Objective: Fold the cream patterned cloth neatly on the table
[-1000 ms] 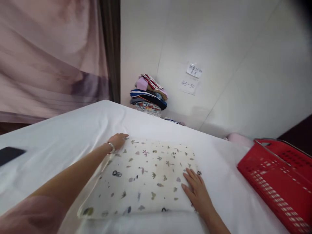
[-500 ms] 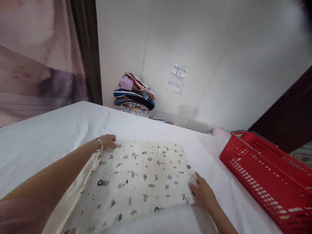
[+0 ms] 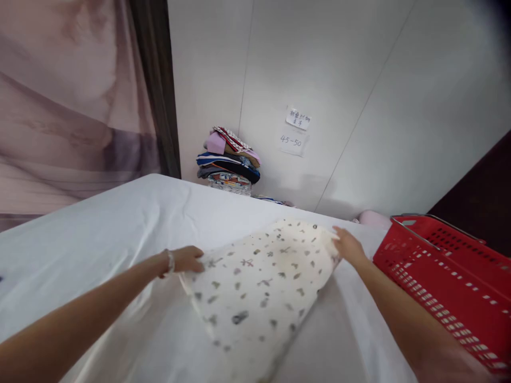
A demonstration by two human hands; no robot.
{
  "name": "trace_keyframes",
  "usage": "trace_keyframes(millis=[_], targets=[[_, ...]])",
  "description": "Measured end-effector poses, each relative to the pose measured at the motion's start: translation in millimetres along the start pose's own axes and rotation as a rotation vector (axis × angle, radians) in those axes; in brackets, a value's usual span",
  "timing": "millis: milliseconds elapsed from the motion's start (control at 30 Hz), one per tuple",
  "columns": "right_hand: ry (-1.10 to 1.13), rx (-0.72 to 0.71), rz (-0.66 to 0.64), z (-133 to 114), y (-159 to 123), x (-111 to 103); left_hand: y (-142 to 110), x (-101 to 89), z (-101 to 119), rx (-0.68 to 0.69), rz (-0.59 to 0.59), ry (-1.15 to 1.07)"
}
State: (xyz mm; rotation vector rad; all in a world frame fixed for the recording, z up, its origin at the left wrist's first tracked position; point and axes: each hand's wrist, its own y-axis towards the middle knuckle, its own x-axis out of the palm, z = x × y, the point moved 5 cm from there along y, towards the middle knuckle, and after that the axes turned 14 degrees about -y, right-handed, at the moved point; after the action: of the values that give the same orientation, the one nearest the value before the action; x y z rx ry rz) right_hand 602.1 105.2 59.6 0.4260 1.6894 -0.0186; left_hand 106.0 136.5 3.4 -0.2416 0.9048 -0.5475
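Note:
A folded white cloth (image 3: 259,290) printed with small dark and pink motifs is lifted off the white sheet (image 3: 99,234), tilted with its far edge up. My left hand (image 3: 187,260), a bracelet on the wrist, grips the cloth's left far corner. My right hand (image 3: 348,246) grips its right far corner, close to the red basket (image 3: 447,282).
A red plastic basket with a metal handle stands at the right on the sheet. A pile of folded clothes (image 3: 229,162) sits in the far corner against the white wall, under two paper notes (image 3: 294,130). A pink curtain (image 3: 67,96) hangs at the left.
The cloth lay flat under both hands; now both hands hold its far corners and have raised it, shifting it right toward the basket. My right hand moved from the near edge to the far right corner.

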Motion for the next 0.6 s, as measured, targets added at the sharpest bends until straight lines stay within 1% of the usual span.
trace_keyframes(millis=[33, 67, 100, 133, 167, 200, 267, 300, 367, 400, 433, 500, 567, 600], targets=[[-0.05, 0.019, 0.035, -3, 17, -7, -5, 17.9, 9, 0.034, -0.048, 0.006], [-0.057, 0.035, 0.052, -9, 29, -9, -10, 33.2, 18, 0.058, -0.045, 0.026], [-0.058, 0.034, 0.055, -18, 35, -7, -14, 45.8, 27, 0.072, -0.013, 0.055], [-0.053, 0.019, 0.041, -30, 35, -1, -18, 54.9, 34, 0.084, 0.036, 0.064], [-0.04, -0.012, 0.018, -45, 29, 9, -21, 60.7, 39, 0.078, 0.087, 0.052], [-0.025, -0.053, -0.01, -60, 17, 20, -24, 64.0, 42, 0.068, 0.122, 0.033], [0.013, -0.136, -0.049, -90, -18, 43, -27, 64.2, 42, 0.036, 0.159, -0.045], [0.075, -0.221, -0.08, -104, -40, 53, -27, 63.4, 41, 0.027, 0.152, -0.107], [0.173, -0.304, -0.142, -118, -85, 65, -26, 62.7, 36, 0.026, 0.127, -0.254], [0.196, -0.325, -0.162, -118, -105, 68, -26, 63.4, 34, 0.03, 0.123, -0.319], [0.2, -0.319, -0.147, -113, -124, 68, -25, 65.0, 31, 0.029, 0.127, -0.365], [0.18, -0.254, -0.082, -92, -153, 64, -24, 70.1, 25, 0.023, 0.164, -0.406], [0.182, -0.104, -0.015, -63, -176, 61, -23, 76.2, 23, 0.03, 0.201, -0.426], [0.208, -0.011, -0.011, -49, -186, 62, -23, 78.8, 22, 0.037, 0.209, -0.439]])
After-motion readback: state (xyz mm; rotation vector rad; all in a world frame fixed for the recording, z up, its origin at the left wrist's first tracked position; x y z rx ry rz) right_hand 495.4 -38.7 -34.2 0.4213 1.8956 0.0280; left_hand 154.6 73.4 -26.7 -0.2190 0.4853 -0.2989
